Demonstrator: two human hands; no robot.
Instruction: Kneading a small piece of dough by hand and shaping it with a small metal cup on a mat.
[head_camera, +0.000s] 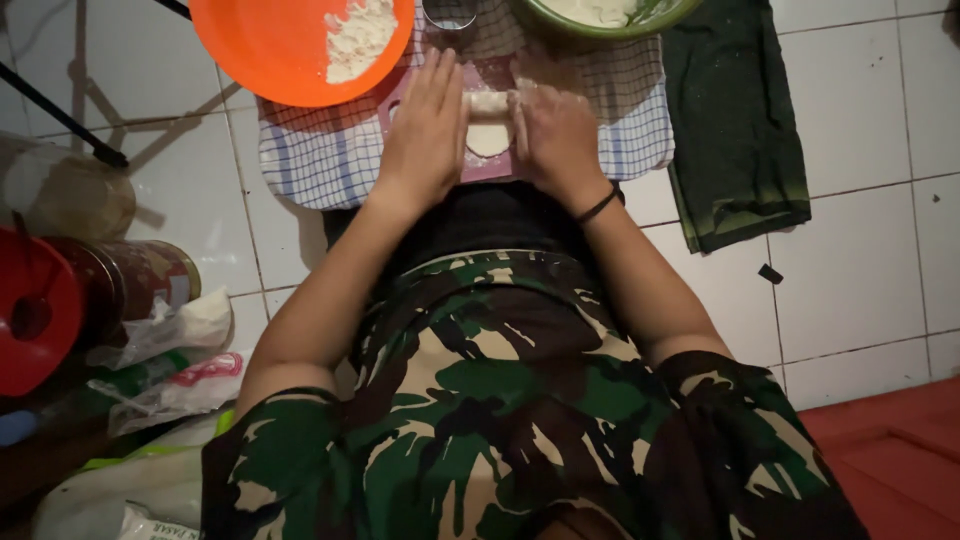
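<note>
White glazed floor tiles (860, 270) with dark grout lines fill the scene, and the person sits on them in a camouflage shirt (520, 420). Ahead of the knees lies a blue-and-white checked cloth (320, 160), soft and wrinkled, with a pink mat (480, 168) on top of it. A dark green towel (735, 120) lies crumpled to the right of the cloth. At the far left edge sits a round orange plastic plate (270, 45) holding a heap of white flour (358, 38), and a green bowl (610, 25) stands at the far right.

On the mat, between the two hands, rests a small pale piece of dough (488, 125), smooth and floury; its long axis runs away from the person, toward the bowl.

Both hands lie flat with fingers straight and close together, palms inward. The left hand (428, 125) touches the dough's left side; the right hand (555, 130), dusted with flour, presses its right side. Neither is clenched.
</note>
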